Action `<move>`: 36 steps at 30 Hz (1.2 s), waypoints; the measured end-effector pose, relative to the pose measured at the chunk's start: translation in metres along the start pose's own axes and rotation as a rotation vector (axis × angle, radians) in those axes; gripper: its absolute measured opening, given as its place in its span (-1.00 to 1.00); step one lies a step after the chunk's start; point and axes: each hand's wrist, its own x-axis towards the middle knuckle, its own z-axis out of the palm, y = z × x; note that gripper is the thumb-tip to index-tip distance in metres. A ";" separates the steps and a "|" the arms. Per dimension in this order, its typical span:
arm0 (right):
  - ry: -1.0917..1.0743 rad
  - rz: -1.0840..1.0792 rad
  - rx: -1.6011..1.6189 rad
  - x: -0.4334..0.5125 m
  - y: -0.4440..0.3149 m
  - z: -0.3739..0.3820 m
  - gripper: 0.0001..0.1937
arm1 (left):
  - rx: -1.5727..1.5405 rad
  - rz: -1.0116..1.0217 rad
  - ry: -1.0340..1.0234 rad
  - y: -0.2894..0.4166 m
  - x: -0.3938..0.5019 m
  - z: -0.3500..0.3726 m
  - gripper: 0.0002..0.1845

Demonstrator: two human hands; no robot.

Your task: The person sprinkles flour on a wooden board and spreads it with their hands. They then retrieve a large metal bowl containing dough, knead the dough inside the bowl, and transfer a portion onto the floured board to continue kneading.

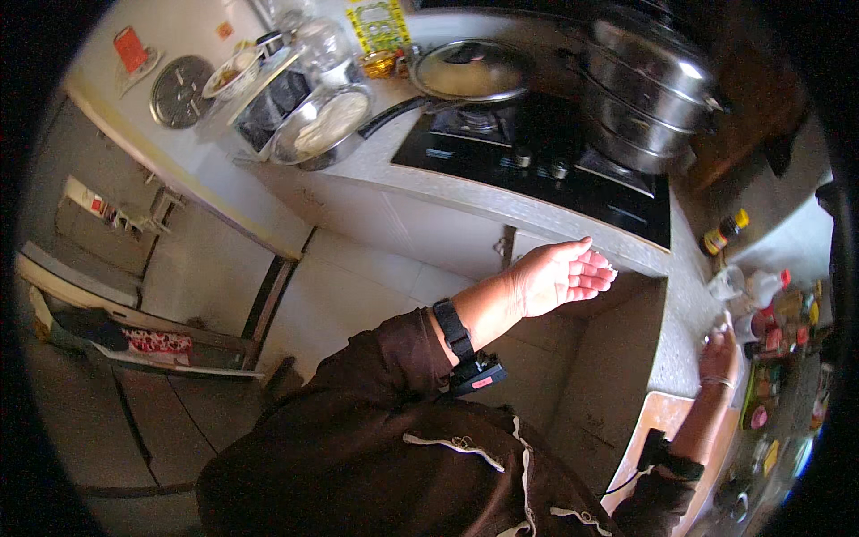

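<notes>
My left hand (562,278) is held out palm up in front of the counter's edge, below the gas hob (537,154). White, dough-like bits cling to its fingertips, and nothing rests in the palm. Over the counter at the right is my right hand (718,356), its fingers pointing towards a clear glass (726,283) and a clear bottle with a red cap (766,288). Whether those fingers hold anything cannot be made out. Beneath my right forearm lies a wooden board (661,419).
On the hob stand a lidded frying pan (473,70) and a tall steel steamer (644,101). A steel bowl of dough (329,127) sits left of them, near the pan's handle. A yellow-capped bottle (725,233) and several jars line the counter's right side.
</notes>
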 end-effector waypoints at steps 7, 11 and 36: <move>-0.714 0.028 0.463 -0.053 -0.160 0.389 -0.69 | -0.111 0.214 0.085 0.109 -0.116 -0.117 -0.54; -0.942 -0.148 0.272 -0.088 -0.255 0.590 -0.72 | -0.116 0.369 0.273 0.188 -0.213 -0.202 -0.53; -1.080 -1.622 -0.983 -0.058 -0.381 1.139 -0.61 | 0.115 0.852 1.063 0.412 -0.406 -0.439 -0.82</move>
